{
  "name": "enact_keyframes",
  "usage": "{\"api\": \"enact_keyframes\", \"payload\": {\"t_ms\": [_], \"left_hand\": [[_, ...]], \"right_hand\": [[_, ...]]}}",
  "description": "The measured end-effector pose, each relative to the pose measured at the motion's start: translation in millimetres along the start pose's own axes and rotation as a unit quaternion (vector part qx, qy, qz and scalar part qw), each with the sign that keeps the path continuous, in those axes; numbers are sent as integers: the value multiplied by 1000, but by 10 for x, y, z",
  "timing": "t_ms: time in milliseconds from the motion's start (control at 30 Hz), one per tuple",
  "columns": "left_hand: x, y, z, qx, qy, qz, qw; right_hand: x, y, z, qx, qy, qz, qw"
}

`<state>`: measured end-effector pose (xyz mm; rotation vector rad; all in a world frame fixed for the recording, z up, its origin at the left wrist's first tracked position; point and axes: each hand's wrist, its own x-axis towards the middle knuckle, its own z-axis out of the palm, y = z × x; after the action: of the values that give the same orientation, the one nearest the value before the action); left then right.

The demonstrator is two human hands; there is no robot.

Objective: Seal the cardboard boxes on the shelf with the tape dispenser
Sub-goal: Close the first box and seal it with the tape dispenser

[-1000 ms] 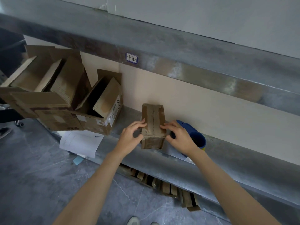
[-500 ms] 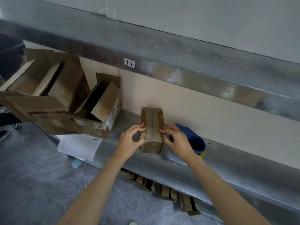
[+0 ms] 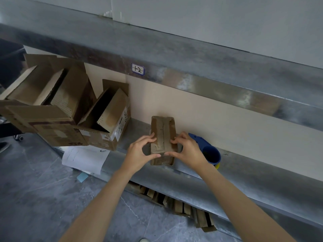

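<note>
Resting on the grey metal shelf [image 3: 258, 173], the small narrow brown cardboard box [image 3: 163, 133], scuffed, flaps meeting at a ragged centre seam, is pinched at its near end by the left hand [image 3: 139, 153] and right hand [image 3: 189, 151], both curled round its edges. The blue plastic tape dispenser [image 3: 208, 151] is seen just behind the right hand. A white sticker [image 3: 137, 69] on the upper rail [image 3: 201, 62] is marked roughly "12".

Grey shelf [image 3: 253, 165]: small box [image 3: 163, 130], two open boxes [image 3: 111, 123], blue tape dispenser [image 3: 206, 147].

Grey veined floor [image 3: 35, 198] below, pale wall [image 3: 227, 23] above.
</note>
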<state>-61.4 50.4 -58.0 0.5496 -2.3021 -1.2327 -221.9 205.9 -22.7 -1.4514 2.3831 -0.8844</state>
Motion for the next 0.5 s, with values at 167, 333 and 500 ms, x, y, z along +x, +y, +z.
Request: {"api": "enact_keyframes", "payload": {"t_ms": [167, 333, 500], "left_hand": [[-14, -18, 29, 1, 6, 4, 1000], [-12, -20, 30, 6, 12, 4, 1000], [2, -59, -94, -18, -31, -8, 999]], "right_hand": [[-26, 21, 67, 3, 17, -4, 1000], [-60, 43, 125, 23, 44, -3, 999], [-163, 132, 149, 38, 32, -42, 998]]}}
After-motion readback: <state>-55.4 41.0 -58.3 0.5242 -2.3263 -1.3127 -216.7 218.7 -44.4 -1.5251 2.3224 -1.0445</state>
